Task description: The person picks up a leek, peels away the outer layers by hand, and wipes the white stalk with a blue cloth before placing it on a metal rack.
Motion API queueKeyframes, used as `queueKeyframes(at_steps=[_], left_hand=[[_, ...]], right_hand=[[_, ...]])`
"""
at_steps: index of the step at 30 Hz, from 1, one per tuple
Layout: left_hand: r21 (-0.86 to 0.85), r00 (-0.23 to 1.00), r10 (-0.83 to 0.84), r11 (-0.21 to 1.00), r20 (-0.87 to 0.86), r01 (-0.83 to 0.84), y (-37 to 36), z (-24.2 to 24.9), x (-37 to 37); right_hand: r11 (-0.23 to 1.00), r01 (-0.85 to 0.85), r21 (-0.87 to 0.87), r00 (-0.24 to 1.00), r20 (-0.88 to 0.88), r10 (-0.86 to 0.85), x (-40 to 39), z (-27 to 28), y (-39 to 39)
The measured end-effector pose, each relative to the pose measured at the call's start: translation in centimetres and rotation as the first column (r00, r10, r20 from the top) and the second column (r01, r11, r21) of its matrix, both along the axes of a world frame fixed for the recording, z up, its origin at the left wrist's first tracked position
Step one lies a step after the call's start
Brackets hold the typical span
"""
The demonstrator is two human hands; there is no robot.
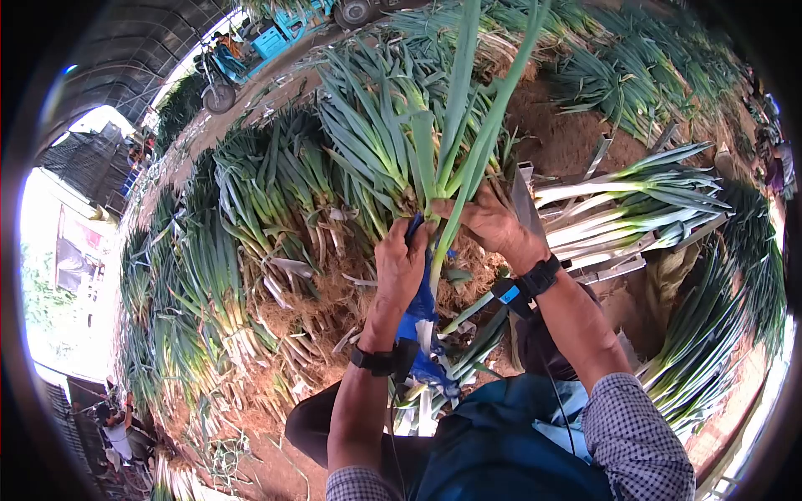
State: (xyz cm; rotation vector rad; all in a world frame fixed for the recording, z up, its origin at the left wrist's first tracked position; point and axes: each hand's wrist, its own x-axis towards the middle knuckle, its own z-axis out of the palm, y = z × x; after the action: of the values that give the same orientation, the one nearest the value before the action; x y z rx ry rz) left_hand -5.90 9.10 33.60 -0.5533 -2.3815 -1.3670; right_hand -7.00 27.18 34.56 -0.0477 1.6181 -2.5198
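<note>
A tall green onion (468, 159) stands upright in front of me, its leaves reaching the top of the view. My left hand (401, 257) is closed at its base, thumb pressed against the stalk. My right hand (493, 224) pinches the leaves just beside it, and a knife blade (526, 203) sticks up along its outer side. Blue netting (420, 316) hangs below my left hand. Trimmed onions with white stems (597, 213) lie on a metal rack (614, 269) at the right.
Bundles of untrimmed onions (276, 179) with roots cover the ground at the left. More piles (643, 79) lie at the back right and right edge. A blue tricycle (271, 42) stands at the back left. A person (119, 430) is at the lower left.
</note>
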Motion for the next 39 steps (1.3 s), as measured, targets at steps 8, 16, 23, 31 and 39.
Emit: queueKeyframes(at_steps=[8,16,23,31,39], left_hand=[[0.110,0.937,-0.001,0.993,0.350,-0.040,-0.5,5.7,-1.7],[0.854,0.981,-0.191,0.510,0.002,0.097,-4.8,12.8,-3.7],[0.362,0.845,-0.197,0.932,0.498,0.003,-1.6,7.2,2.4],[-0.079,0.944,-0.264,0.956,0.196,0.284,-4.3,-1.6,1.4],[-0.242,0.836,-0.165,0.912,0.522,0.331,-7.5,-8.5,6.7]], right_hand=[[0.974,-0.044,-0.223,0.999,-0.009,0.044,-0.2,-2.3,0.2],[0.954,-0.116,-0.276,0.991,-0.098,0.092,-0.3,-1.8,0.2],[0.891,-0.029,-0.454,0.997,-0.081,-0.008,0.5,-1.3,-1.1],[0.949,0.137,-0.283,0.989,-0.016,-0.148,0.6,-0.1,-3.0],[0.918,0.200,-0.343,0.957,-0.135,-0.258,-0.3,1.8,1.7]])
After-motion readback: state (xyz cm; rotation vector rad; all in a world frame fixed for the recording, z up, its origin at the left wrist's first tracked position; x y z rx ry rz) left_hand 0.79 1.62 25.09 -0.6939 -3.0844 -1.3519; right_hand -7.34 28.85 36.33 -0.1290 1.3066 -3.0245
